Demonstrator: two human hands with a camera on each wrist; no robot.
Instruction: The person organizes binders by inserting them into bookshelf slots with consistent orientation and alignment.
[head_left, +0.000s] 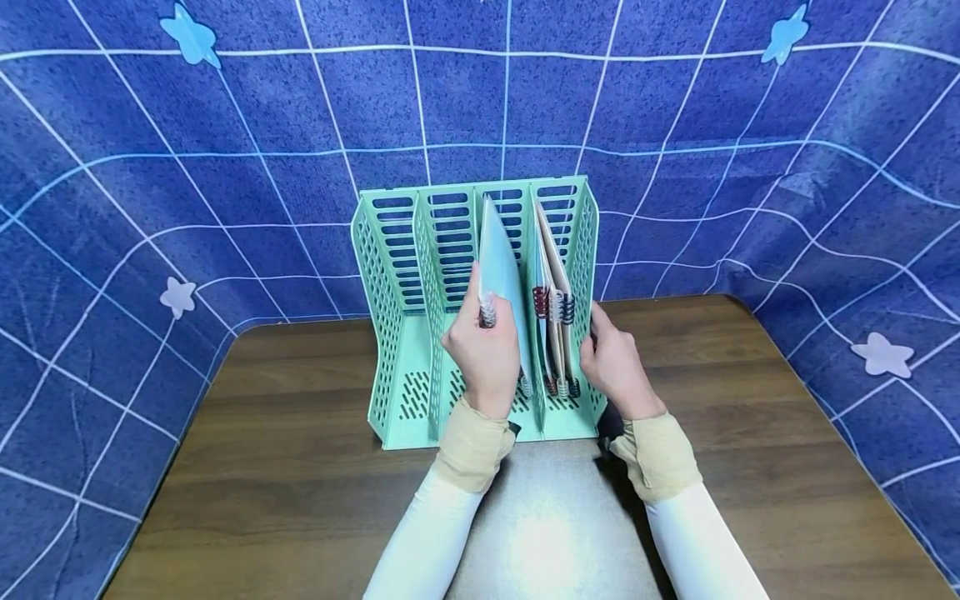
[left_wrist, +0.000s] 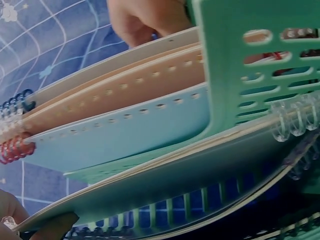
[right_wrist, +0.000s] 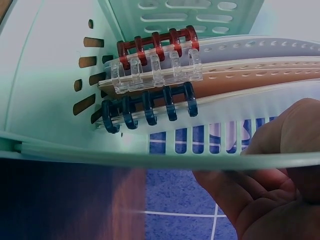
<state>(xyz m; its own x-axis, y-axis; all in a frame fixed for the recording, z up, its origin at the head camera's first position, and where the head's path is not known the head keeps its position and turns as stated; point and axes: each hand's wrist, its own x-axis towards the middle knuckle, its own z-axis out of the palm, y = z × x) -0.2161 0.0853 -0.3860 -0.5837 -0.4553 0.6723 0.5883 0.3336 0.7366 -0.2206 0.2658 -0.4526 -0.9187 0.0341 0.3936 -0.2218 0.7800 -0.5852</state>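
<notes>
A mint-green desktop file rack [head_left: 400, 417] with several upright compartments stands on the table. My left hand [head_left: 486, 354] grips a light-blue spiral notebook [head_left: 501, 258] by its ringed edge, in the compartment left of the rightmost one. In the left wrist view, my left fingers [left_wrist: 55, 227] curl at the notebook's edge at the lower left. My right hand [head_left: 621, 367] holds the rack's right side wall, which passes between thumb and fingers in the right wrist view. Inside the rightmost compartment lean several ring-bound notebooks, with red rings [right_wrist: 157, 45], clear rings [right_wrist: 157, 70] and dark blue rings [right_wrist: 150, 107].
The brown wooden table [head_left: 300, 467] spreads to both sides of the rack. Close behind it hangs a blue cloth [head_left: 465, 100] with white grid lines and star shapes, which also borders the table at left and right.
</notes>
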